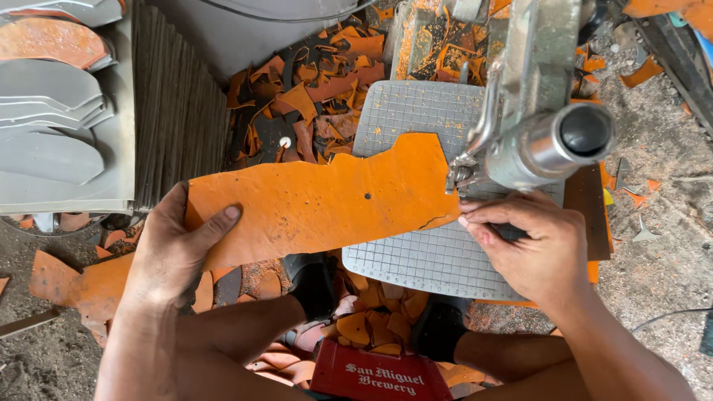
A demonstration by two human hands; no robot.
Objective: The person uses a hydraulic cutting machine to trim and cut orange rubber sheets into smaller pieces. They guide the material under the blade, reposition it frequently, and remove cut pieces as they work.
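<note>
My left hand (pixel 174 249) grips the left end of a long orange sheet (pixel 319 197), thumb on top, at the middle left of the frame. The sheet lies across the gridded cutting plate (pixel 416 111) in the centre. My right hand (pixel 531 245) pinches its right edge just under the metal machine head (pixel 535 141).

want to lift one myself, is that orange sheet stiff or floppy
Probably fairly stiff: the orange sheet spans flat from the left hand to the gridded plate without sagging. Likely light, pinched at one end. A small crack near the right hand hints it could tear.
</note>
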